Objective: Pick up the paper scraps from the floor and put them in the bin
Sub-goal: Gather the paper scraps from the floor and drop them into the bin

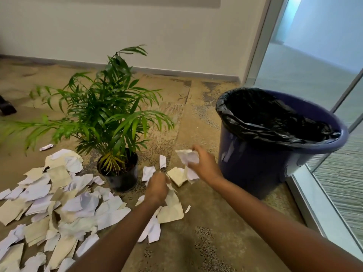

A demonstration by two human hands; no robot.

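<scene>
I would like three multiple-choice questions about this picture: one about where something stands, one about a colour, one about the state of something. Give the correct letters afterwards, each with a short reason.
1. Where does the bin stand, as the camera sees it?
A. Right of the potted plant, beside the glass wall
B. Left of the potted plant
C. On top of the paper scraps

2. What colour is the liner in the bin?
A. White
B. Black
C. Green

3. What is the right hand doing?
A. Resting flat on the floor
B. Touching the plant
C. Holding a crumpled scrap above the floor

Answers:
1 A, the bin stands right of the plant against the glass panel.
2 B, a black bag is folded over the rim.
3 C, the fingers close on white paper, lifted near the bin.
</scene>
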